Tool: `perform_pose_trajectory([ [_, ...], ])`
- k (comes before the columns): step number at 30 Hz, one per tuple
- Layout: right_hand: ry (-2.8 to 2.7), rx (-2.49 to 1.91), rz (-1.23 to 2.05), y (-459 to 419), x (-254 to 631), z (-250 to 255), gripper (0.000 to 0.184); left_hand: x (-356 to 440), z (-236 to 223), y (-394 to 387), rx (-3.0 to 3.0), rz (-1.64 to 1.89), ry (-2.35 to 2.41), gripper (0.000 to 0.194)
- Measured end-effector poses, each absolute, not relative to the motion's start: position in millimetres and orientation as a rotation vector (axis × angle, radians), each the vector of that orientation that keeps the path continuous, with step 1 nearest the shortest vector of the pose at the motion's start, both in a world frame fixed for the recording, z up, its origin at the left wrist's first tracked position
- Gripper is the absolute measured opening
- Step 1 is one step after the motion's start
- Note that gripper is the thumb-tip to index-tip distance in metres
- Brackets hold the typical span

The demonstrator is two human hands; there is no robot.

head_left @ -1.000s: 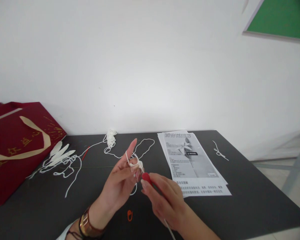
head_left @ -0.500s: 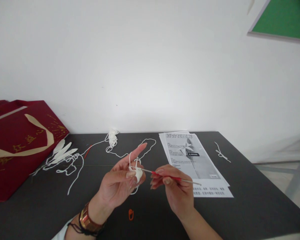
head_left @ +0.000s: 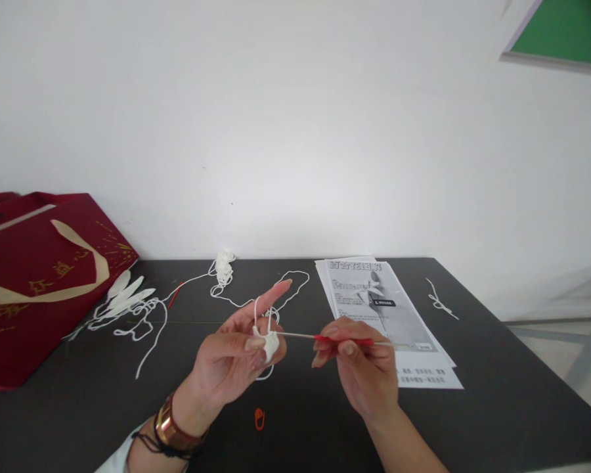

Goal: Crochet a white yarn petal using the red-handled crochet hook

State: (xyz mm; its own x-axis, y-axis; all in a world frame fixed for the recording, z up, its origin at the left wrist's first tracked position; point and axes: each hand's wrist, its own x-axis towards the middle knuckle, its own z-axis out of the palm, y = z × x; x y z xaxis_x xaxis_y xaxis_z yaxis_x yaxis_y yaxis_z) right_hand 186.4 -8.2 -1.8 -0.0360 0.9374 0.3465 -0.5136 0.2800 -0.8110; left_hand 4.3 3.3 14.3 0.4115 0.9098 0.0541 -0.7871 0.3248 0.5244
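1. Your left hand [head_left: 222,371] pinches the white crocheted piece [head_left: 272,346] above the worktop [head_left: 320,427], yarn [head_left: 256,314] over its forefinger.
2. Your right hand [head_left: 372,378] grips the hook [head_left: 298,336], tip at the piece.
3. Apparently mid-stitch; drawing yarn through calls for even tension.

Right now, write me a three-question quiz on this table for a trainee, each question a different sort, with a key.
1. Multiple choice: what does the right hand hold?
a) a red-handled crochet hook
b) a pair of scissors
c) a printed sheet

2. True or false: the orange clip lies on the dark table, touching neither hand.

3. Fill in the blank: a loop of white yarn goes over the outstretched ____ finger of the left hand.

Key: 1 a; 2 true; 3 index.
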Motion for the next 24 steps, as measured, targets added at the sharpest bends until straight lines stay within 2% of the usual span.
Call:
perform_pose_trajectory([
  [14,-1.131,-0.577,1.217,-8.2,197.5,13.7,0.013,0.5,10.9,5.6,0.565,0.992,0.206,0.065],
  [24,-0.616,-0.564,1.723,5.2,184.9,-0.4,0.017,-6.6,6.6,4.5,0.947,1.082,0.353,0.059],
])
